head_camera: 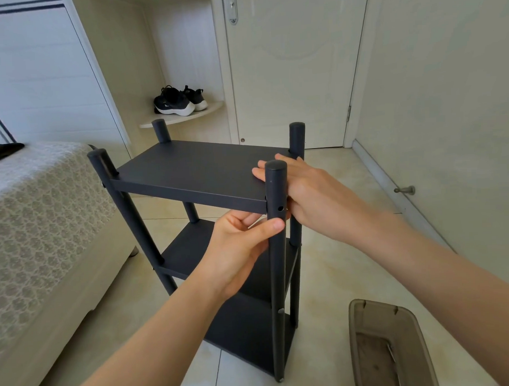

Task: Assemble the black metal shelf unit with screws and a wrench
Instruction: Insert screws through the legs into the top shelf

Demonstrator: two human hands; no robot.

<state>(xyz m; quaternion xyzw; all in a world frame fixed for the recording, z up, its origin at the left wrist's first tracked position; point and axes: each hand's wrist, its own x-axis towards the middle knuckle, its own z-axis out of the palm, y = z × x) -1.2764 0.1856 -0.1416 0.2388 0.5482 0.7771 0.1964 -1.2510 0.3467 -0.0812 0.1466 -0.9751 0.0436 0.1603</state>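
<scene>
The black metal shelf unit [189, 172] stands upright on the tiled floor [336, 265] beside a bed [46, 217]. The left hand [238, 251] grips its near right post [278, 278] just under the top shelf [171, 167]; the right hand [311, 191] lies flat on that shelf

both forearms are showing bare all the way to the frame's edge. the left grip [235, 251] and the right grip [314, 196] are showing bare too, with a short, plain nail showing on the left thumb.
</scene>
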